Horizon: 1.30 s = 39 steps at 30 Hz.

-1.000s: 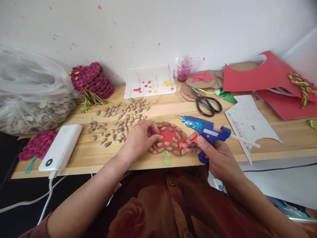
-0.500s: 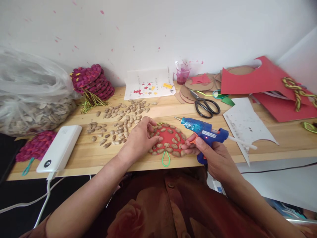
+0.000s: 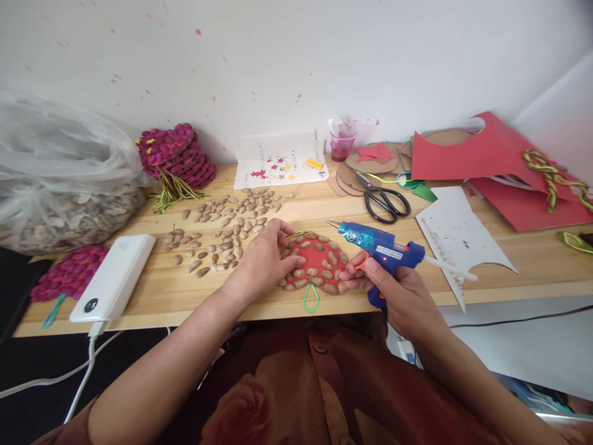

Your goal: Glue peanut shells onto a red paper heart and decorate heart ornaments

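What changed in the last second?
Little: the left hand looks slightly more open at the left side of the red piece; no visible grab or release. The right hand still holds the glue gun; scissors and loose peanuts stayed put.

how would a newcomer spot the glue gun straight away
On the wooden table, find the red piece with peanuts near the front edge. Beside it, the right hand grips the glue gun, blue with an orange trigger, unlike the black scissors beyond.

A rounded red piece (image 3: 317, 254) lies on the counter (image 3: 262, 307), its edge and middle studded with peanuts (image 3: 313, 272), a green loop (image 3: 311, 311) at the near side; the blue glue gun (image 3: 365, 235) points its nozzle leftward, light glowing.
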{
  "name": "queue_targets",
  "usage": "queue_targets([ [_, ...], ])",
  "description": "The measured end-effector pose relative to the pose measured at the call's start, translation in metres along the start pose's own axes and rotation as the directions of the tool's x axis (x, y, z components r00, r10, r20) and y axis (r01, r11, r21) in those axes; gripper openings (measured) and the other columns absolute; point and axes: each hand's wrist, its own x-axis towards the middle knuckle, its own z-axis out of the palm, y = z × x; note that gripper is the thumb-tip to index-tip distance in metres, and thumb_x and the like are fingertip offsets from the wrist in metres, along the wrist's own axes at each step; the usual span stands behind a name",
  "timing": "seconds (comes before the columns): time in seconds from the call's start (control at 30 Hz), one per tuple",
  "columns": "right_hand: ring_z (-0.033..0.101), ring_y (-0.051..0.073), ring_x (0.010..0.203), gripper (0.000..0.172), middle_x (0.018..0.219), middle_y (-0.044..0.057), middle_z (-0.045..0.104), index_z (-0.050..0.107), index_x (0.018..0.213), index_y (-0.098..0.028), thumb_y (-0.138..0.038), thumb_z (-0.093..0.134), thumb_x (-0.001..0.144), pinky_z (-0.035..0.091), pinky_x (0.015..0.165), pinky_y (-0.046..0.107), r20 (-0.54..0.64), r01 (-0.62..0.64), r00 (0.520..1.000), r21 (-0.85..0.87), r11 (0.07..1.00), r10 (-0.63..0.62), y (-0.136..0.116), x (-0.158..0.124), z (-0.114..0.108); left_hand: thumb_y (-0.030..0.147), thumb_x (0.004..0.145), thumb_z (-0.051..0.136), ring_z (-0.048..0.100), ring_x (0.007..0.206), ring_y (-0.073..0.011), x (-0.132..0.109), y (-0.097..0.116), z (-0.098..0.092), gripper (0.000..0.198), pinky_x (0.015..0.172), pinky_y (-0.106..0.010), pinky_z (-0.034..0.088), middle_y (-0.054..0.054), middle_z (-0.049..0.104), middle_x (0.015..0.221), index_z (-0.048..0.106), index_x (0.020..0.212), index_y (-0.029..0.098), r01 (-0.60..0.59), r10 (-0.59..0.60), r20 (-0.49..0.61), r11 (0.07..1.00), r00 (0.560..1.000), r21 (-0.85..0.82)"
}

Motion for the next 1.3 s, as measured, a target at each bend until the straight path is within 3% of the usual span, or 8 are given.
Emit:
queue_targets([
  [1.3, 0.077, 0.02, 0.082, 0.027, 0.093, 0.004, 0.078, 0.075, 0.096, -0.023, -0.049, 0.075, 0.089, 0.065, 0.081, 0.034, -0.01, -0.014, 1.0, -0.001, 1.0, 0.014, -0.001, 0.0013, 0.0021, 0.027, 0.07, 0.082, 0.052, 0.061, -0.0121, -0.0002, 0.0045, -0.0022, 0.045, 0.061, -0.029, 0.042, 0.005, 0.055, 0.084, 0.052, 0.103, 0.023, 0.005, -0.005, 0.008, 1.0, 1.0, -0.002],
])
